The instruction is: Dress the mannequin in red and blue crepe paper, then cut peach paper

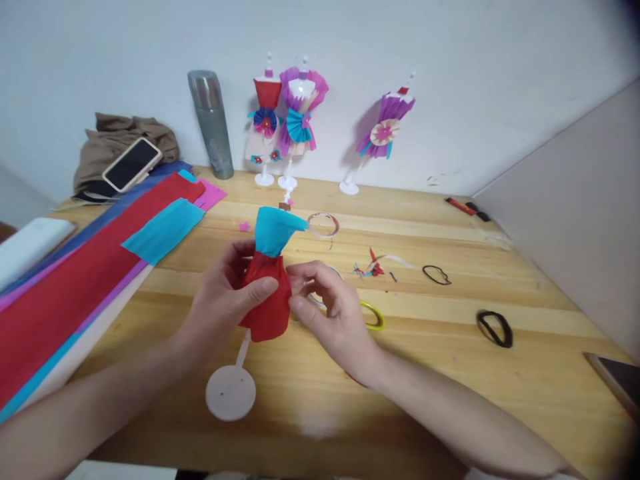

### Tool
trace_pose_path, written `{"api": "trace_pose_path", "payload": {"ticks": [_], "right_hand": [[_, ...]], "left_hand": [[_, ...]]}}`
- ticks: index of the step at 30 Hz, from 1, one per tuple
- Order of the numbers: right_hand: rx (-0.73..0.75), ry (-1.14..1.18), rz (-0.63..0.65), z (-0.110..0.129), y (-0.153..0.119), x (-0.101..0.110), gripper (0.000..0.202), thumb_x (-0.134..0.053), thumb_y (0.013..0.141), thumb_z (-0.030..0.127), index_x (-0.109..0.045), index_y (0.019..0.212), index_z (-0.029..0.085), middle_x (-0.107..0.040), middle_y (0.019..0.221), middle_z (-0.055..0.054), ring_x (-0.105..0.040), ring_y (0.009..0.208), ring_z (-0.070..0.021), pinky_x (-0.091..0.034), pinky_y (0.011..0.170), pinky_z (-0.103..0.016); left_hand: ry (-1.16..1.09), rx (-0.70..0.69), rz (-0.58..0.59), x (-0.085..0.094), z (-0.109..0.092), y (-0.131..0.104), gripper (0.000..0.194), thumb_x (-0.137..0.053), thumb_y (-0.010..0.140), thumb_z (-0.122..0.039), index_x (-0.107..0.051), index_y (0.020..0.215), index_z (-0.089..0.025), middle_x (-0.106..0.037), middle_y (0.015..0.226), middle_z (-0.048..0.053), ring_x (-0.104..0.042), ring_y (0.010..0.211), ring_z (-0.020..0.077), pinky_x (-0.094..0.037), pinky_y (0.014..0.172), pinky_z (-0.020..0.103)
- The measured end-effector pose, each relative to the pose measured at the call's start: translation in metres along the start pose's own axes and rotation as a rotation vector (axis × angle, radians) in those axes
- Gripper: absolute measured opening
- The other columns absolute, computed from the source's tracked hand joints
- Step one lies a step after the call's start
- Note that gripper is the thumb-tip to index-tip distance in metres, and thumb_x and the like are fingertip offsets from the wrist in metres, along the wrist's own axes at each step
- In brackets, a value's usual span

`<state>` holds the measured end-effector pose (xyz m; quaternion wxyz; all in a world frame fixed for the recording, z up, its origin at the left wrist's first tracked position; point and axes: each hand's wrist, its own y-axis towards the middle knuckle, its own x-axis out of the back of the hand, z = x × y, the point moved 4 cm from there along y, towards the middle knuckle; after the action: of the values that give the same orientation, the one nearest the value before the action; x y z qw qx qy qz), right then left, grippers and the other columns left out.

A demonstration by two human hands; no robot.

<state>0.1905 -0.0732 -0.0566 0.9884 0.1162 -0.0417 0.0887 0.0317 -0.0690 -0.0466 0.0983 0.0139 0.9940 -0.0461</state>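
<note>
The left hand point(235, 287) is gripping a blue-and-red paper dress point(273, 233) on a white stand point(243, 352) above the table point(425, 413).

Its thumb is pressing the red skirt point(270, 317); the right hand point(333, 313) is curling thumb and fingertips at the skirt's other edge, whether pinching paper I cannot tell. The stand's round base point(231, 392) is pointing toward the person. By the wall point(350, 40), a grey bottle point(212, 127) is bearing a pale mark too blurred to read; another dressed stand point(386, 132) is leaning farther right.
</note>
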Motion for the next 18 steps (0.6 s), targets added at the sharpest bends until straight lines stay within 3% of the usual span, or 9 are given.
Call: {"api": "trace_pose_path", "payload": {"ticks": [4,10,14,18], "right_hand": [[0.005,0.02,0.041,0.002,-0.002,0.001,0.03,-0.066,0.086,0.033,-0.064,0.115,0.026,-0.068,0.104,-0.005,-0.06,0.095,-0.021,-0.045,0.084,-0.037],[-0.101,0.148,0.107,-0.001,0.001,0.005,0.037,-0.065,0.085,0.047,-0.065,0.112,0.022,-0.066,0.11,-0.008,-0.06,0.104,-0.0233,-0.045,0.088,-0.037],[-0.194,0.286,0.16,-0.007,0.003,0.004,0.044,-0.068,0.081,0.057,-0.064,0.105,0.02,-0.065,0.096,-0.006,-0.06,0.089,-0.0213,-0.046,0.08,-0.035],[-0.164,0.322,0.158,-0.006,0.009,0.004,0.039,-0.069,0.079,0.058,-0.06,0.076,0.02,-0.056,0.073,0.0,-0.054,0.073,-0.0172,-0.044,0.071,-0.032]], "left_hand": [[0.117,-0.131,-0.05,-0.011,-0.008,-0.002,0.058,-0.085,0.066,-0.03,-0.057,0.117,-0.028,-0.063,0.116,0.005,-0.061,0.103,0.0242,-0.051,0.088,0.035],[0.303,-0.245,-0.114,-0.017,-0.009,-0.001,0.069,-0.08,0.072,-0.025,-0.046,0.131,-0.035,-0.058,0.116,0.003,-0.055,0.104,0.0222,-0.046,0.092,0.033],[0.416,-0.309,-0.139,-0.016,-0.002,0.004,0.072,-0.079,0.072,-0.032,-0.044,0.135,-0.032,-0.06,0.11,0.003,-0.058,0.097,0.021,-0.048,0.089,0.035],[0.629,-0.502,-0.173,-0.015,0.006,0.007,0.08,-0.078,0.071,-0.037,-0.04,0.14,-0.028,-0.061,0.108,0.005,-0.06,0.092,0.0211,-0.052,0.085,0.04]]}}
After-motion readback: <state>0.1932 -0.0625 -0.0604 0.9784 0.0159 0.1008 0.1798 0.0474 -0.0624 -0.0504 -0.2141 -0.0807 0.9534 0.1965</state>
